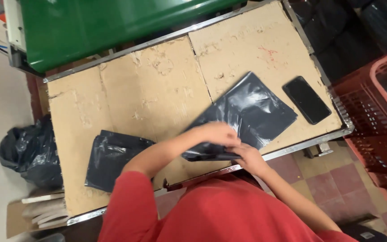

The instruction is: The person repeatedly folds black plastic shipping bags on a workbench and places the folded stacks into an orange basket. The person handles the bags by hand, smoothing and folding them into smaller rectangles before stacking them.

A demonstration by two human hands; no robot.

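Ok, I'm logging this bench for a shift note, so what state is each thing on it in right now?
Large black plastic bag: lying flat on the worn cardboard table top, near edge being folded.
Left hand: gripping the bag's near edge.
Right hand: gripping the same edge.
Folded black plastic bags, stacked: lying flat, untouched.
Black smartphone: face up, screen dark.

You have only one view, from the camera on your head. It looks almost straight down on the cardboard-covered table (pixel 157 89), from above your red shirt (pixel 220 210), which fills the bottom edge. The picture is turned, so the table runs slanted. It is near enough to show the whole top, with a green machine (pixel 113 22) at the upper edge and a red crate (pixel 377 116) at the right.
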